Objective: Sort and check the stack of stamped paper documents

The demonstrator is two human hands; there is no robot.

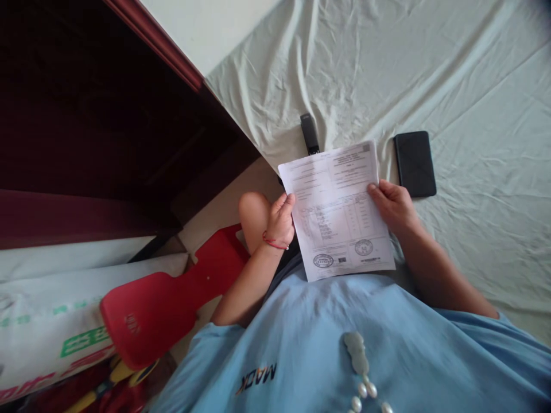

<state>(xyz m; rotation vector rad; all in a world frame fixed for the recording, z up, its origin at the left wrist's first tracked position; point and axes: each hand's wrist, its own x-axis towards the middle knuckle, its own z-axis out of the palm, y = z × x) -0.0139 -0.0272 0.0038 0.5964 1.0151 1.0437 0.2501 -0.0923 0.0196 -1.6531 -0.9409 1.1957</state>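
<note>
Holds a white printed paper sheet [344,212], already stamped and not set down, by both sides in left hand [282,222] and right hand [396,205], near the left edge of a pale, creased cloth [486,149].

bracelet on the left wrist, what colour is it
Red, on the left wrist; it shows best in the head view.

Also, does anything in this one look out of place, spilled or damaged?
Nothing really stands out. The paper between the left hand and right hand shows no visible tear, and the black case lies flat. The cloth is merely wrinkled; no spill shows.
</note>
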